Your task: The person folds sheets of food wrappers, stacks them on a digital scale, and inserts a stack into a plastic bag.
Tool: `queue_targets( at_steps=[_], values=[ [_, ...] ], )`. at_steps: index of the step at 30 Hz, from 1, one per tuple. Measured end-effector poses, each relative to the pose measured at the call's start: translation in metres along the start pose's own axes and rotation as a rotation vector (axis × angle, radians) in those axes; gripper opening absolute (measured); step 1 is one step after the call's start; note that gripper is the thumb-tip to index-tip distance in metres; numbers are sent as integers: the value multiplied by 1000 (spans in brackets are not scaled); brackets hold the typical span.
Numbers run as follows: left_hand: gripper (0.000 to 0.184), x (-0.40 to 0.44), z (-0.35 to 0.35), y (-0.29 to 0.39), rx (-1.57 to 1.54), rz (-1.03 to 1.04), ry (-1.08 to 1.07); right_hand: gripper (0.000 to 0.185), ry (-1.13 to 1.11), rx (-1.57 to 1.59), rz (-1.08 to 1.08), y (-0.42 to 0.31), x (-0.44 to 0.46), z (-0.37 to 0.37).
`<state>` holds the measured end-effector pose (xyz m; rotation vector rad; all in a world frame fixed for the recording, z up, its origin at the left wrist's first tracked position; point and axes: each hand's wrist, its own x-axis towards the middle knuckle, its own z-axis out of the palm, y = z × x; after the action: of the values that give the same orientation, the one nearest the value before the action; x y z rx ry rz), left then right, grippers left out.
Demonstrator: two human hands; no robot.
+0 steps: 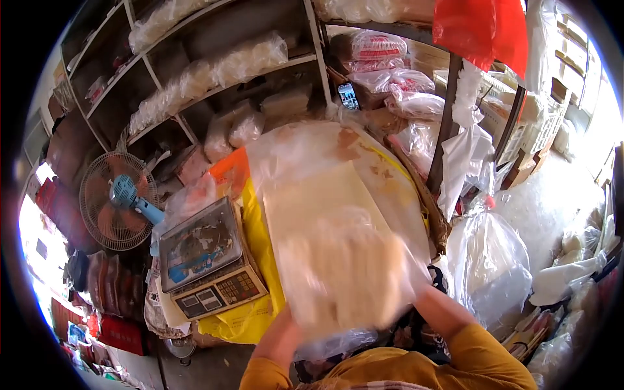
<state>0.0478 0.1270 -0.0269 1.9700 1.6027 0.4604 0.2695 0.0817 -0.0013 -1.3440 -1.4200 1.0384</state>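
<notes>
A clear plastic bag (pixel 344 279) filled with pale, beige pieces is blurred by motion in front of my body. My left hand (pixel 286 331) is at the bag's lower left side and my right hand (pixel 432 302) at its right side; the fingers of both are hidden or smeared. Beyond the bag, a flat cream-coloured sheet (pixel 318 192) lies on the plastic-covered table (pixel 292 146). To the left, a digital scale (pixel 218 292) with a worn metal plate rests on yellow plastic.
A fan (pixel 120 200) stands at the left. Shelves (pixel 227 78) with bagged goods rise behind the table. A lit phone (pixel 348 96) is at the back. At the right hang a red bag (pixel 480 32) and a clear bag (pixel 491 257), near a metal post (pixel 448 123).
</notes>
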Motion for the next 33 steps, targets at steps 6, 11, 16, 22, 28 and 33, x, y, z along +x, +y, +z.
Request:
queue_targets(
  at_steps=[6, 11, 16, 22, 28, 33],
  values=[
    [14, 9, -195, 163, -95, 993, 606, 29, 320, 576, -192, -99, 17, -1],
    [20, -30, -192, 148, 148, 1192, 357, 20, 223, -686, -846, -74, -16, -30],
    [39, -116, -110, 103, 351, 1041, 481, 9, -250, -726, -607, -61, -98, -22],
    [27, -170, -21, 49, -1060, -283, 167, 12, -355, -600, -669, -95, -120, -43],
    [33, -170, -20, 65, -1252, 24, -82, 15, -346, -701, -998, -120, -111, -31],
    [32, -151, 12, 50, -912, 53, -222, 17, -461, -728, -934, -114, -91, 0]
  ],
)
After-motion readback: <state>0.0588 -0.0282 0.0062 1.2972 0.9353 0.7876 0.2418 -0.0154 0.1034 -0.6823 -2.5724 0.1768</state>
